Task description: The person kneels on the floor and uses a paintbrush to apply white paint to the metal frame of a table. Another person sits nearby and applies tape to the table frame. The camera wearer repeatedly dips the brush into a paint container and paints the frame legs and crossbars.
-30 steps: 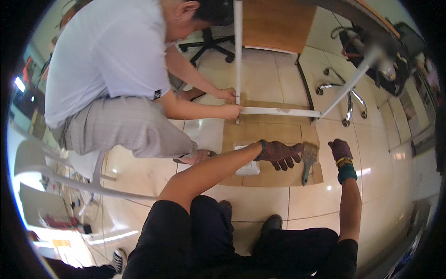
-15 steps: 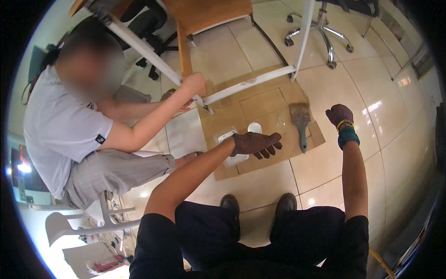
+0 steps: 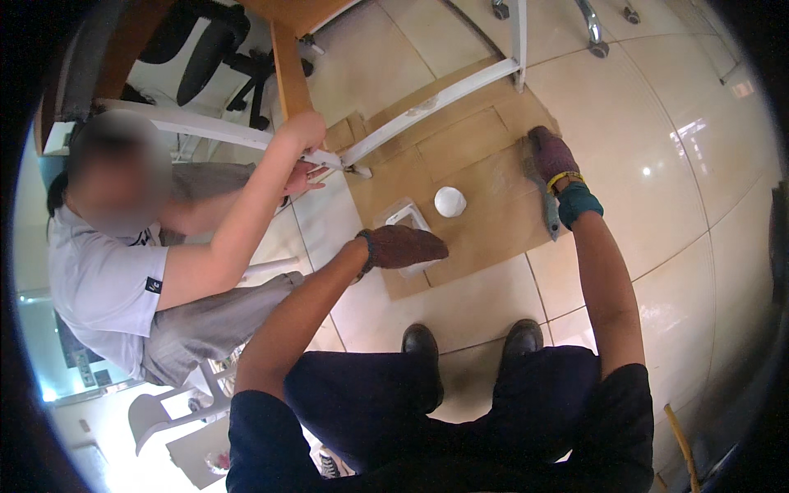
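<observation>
On the glossy beige tiled floor, a flattened sheet of brown cardboard is spread, matt and creased along its fold lines. A shallow rectangular white tray is set near the cardboard's near edge, and a small round white lid or cup lies just beside it, apart from the tray. A flat paintbrush, with a grey handle and a broad head, is laid on the cardboard's right part.

The left hand is covered by a dark brown knitted glove and is held flat, palm down, fingers stretched together over the near end of the tray; whether it actually touches the tray cannot be told. The left forearm is bare and reaches forward from the lower middle. The right hand is seen in a maroon knitted glove with a yellow band and a teal cuff at the wrist; it is pressed down onto the head end of the paintbrush, fingers curled downward, and whether the brush is gripped or only touched cannot be told. The right arm is stretched nearly straight.

Dark trousers and two black shoes are seen below. To the left a second person in a white T-shirt and grey trousers is crouched, both hands held against a white metal frame bar that crosses the far part of the cardboard. A wooden panel rises beyond it, and black office chair legs are seen farther back.
</observation>
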Motion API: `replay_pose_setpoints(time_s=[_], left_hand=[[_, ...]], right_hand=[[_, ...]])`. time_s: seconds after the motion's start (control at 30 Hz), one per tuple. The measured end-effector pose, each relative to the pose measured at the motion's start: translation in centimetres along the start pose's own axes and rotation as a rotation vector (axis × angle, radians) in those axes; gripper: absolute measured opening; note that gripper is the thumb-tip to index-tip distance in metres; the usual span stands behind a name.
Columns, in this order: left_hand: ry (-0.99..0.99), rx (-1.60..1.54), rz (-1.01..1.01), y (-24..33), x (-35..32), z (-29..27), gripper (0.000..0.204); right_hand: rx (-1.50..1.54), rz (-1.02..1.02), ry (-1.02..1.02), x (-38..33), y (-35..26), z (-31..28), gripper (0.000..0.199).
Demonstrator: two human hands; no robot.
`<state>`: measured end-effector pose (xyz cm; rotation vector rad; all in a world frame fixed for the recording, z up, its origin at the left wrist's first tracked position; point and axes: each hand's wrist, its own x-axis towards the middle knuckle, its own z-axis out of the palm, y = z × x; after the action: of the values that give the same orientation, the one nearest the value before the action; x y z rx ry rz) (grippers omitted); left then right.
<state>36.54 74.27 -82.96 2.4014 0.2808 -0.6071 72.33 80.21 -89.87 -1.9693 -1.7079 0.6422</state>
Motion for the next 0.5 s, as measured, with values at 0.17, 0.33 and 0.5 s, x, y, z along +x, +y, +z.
replay_pose_setpoints(time_s=[0.17,0.33,0.5], left_hand=[[-0.103,-0.226,-0.415,-0.1,-3.1,0.0,0.039],[-0.097,-0.213,-0.614,0.1,-4.4,1.2,0.042],[-0.125,-0.166,-0.661,-0.8,-4.0,2.0,0.033]], right_hand=[[0.215,-0.404,-0.184,-2.7,-3.0,4.6,0.027],[0.169,-0.566,-0.42,-5.3,-7.0,4.3,0.028],[0.146,-0.44,-0.197,-3.7,-2.6,5.7,0.028]])
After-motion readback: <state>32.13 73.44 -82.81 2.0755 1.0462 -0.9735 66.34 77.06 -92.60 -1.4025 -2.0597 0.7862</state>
